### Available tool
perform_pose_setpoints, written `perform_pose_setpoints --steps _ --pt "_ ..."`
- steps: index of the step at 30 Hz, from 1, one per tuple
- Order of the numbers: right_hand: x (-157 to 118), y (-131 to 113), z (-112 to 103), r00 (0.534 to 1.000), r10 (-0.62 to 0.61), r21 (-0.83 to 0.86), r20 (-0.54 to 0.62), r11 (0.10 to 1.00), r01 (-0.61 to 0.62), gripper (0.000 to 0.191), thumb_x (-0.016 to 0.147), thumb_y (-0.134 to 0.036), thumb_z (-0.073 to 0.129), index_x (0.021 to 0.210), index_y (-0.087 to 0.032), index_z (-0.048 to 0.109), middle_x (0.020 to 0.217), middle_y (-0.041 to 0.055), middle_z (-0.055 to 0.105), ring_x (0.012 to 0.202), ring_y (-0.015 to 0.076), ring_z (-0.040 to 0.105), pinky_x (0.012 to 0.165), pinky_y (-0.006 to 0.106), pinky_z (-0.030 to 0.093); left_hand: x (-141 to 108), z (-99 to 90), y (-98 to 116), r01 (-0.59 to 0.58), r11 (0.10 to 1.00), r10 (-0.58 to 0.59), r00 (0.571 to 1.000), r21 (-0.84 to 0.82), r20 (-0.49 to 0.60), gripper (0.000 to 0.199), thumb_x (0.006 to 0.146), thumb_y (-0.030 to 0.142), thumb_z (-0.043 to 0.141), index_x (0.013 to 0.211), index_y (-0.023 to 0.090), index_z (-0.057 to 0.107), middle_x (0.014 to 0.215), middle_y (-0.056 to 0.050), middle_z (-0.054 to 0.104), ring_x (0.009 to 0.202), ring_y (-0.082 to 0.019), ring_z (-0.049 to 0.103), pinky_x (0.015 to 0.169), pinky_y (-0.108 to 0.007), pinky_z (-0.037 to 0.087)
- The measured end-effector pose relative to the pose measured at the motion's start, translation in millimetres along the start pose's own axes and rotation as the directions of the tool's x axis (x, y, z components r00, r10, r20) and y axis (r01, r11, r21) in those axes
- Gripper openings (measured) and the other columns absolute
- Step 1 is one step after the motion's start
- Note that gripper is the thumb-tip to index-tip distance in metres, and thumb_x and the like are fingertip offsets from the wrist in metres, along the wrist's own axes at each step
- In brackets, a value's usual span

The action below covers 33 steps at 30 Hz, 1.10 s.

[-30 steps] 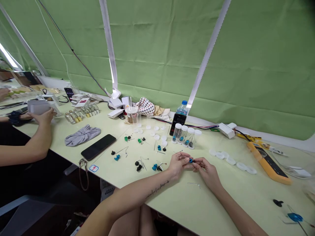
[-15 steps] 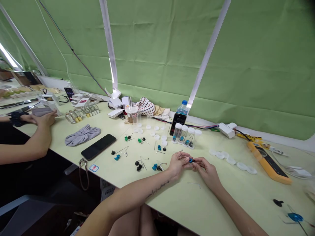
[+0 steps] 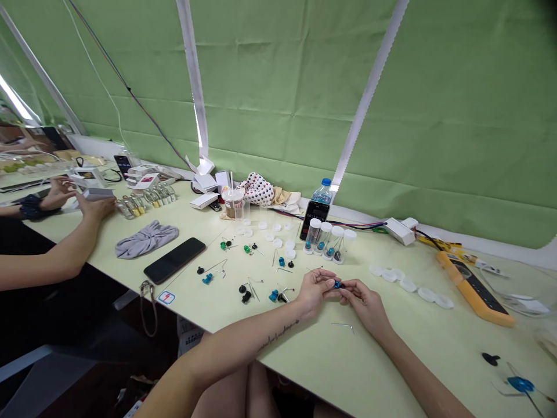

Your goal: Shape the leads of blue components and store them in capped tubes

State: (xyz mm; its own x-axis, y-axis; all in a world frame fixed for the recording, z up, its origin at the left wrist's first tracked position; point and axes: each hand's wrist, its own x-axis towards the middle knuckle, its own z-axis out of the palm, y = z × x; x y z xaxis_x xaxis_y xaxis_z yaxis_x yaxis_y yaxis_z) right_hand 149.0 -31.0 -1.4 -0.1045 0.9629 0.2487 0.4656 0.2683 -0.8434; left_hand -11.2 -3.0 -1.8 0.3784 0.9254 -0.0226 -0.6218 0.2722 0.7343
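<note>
My left hand (image 3: 314, 293) is closed in a pinch on a small blue metal fitting (image 3: 337, 284). A thin rod juts out past its fingers. My right hand (image 3: 366, 305) pinches the dark end of the same fitting, fingertips almost meeting the left ones, which hide much of it. Just below the hands an L-shaped hex key (image 3: 343, 325) lies on the table. To the left are sets of loose blue fittings (image 3: 273, 295), black fittings (image 3: 246, 297), green fittings (image 3: 248, 249) and thin bent rods (image 3: 253, 289).
Clear tubes with white caps (image 3: 325, 238) stand before a propped phone (image 3: 314, 216). White lids (image 3: 409, 284) and a yellow multimeter (image 3: 476, 288) lie right. A black phone (image 3: 174, 260) and grey cloth (image 3: 147, 238) lie left, near a co-worker's hands (image 3: 93, 203) at a grey box.
My hands hold nearly the same pose on the blue fitting. At the left, the co-worker's hands have moved apart, one shifting right with the grey box.
</note>
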Motion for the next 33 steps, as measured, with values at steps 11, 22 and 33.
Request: perform_pose_setpoints --steps 11,22,33 --pt "-0.8 -4.6 2.2 0.997 -0.050 -0.081 -0.052 0.996 0.045 0.029 0.083 -0.044 0.052 0.100 -0.021 0.054 0.084 0.0058 0.066 0.071 0.0190 0.064 0.066 0.032 0.054 -0.1 2.3 2.0 0.006 1.000 -0.006 1.000 -0.017 -0.017 0.034 0.062 0.024 0.076 0.085 0.009 0.056 0.089 -0.013 0.064 0.077 -0.020 0.064 0.078 -0.039 0.051" --pt "-1.0 -1.5 -0.2 0.998 -0.055 -0.031 -0.042 0.998 0.054 0.027 0.083 -0.043 0.053 0.096 -0.019 0.055 0.083 0.0061 0.067 0.073 0.0188 0.064 0.067 0.032 0.055 -0.4 1.9 1.5 0.029 0.999 -0.029 1.000 -0.016 0.008 0.036 0.061 0.027 0.077 0.085 0.009 0.056 0.090 -0.013 0.064 0.074 -0.019 0.063 0.075 -0.038 0.052" --pt "-0.6 -1.9 0.6 0.998 -0.043 -0.029 -0.047 0.999 0.042 0.031 0.081 -0.046 0.054 0.097 -0.019 0.054 0.078 0.0053 0.066 0.066 0.0178 0.064 0.064 0.031 0.054 -0.1 1.7 0.9 0.000 1.000 0.000 0.999 0.014 -0.037 0.036 0.058 0.028 0.078 0.078 0.009 0.056 0.075 -0.006 0.059 0.071 -0.015 0.060 0.075 -0.039 0.052"
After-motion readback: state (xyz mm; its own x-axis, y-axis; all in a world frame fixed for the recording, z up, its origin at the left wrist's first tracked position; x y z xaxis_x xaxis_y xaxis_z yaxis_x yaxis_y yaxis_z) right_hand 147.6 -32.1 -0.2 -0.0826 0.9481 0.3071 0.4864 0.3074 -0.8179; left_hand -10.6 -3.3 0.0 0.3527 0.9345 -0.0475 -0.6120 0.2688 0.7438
